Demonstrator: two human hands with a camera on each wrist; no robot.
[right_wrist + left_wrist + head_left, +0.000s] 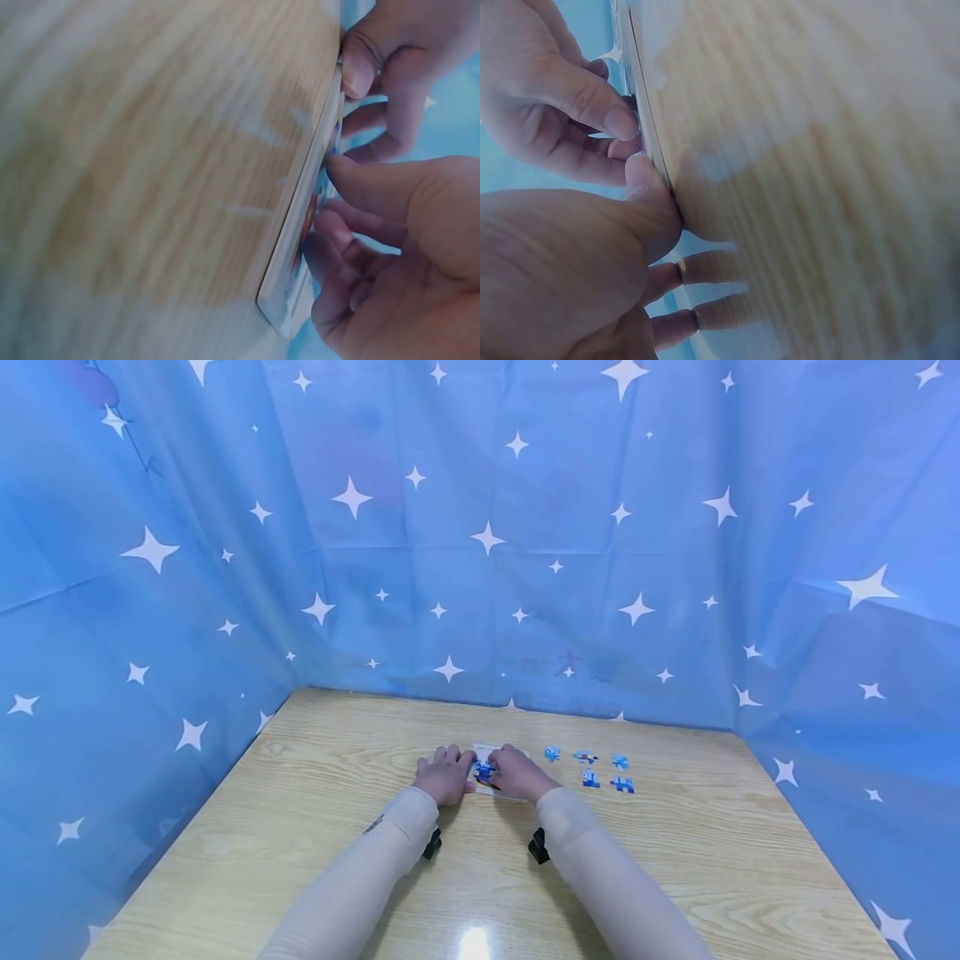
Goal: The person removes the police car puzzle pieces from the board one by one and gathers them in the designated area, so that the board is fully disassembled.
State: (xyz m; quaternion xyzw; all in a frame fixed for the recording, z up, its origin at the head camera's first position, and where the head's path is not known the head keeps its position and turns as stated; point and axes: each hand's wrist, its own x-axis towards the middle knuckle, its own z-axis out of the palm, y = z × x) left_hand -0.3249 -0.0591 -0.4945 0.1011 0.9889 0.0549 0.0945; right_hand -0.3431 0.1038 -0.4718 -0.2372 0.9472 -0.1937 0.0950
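A thin, pale-rimmed puzzle board (279,304) lies flat on the table, with a blue picture partly assembled inside it. My left hand (446,774) rests at the board's left side. Its thumb touches the near edge, and the other fingers reach down to the tabletop. Over the board's right part, my right hand (519,773) has curled fingers and pinches a puzzle piece against the picture. That piece is mostly hidden by the fingers. To the right lie several loose blue jigsaw pieces, including a lone piece (552,752) nearest the right hand and another piece (622,785) farther right.
The wooden table (315,760) carries the board and pieces. A blue curtain (480,585) with white stars stands along its back and sides. Black wrist cameras, one of them the right camera (538,846), hang under both forearms close to the tabletop.
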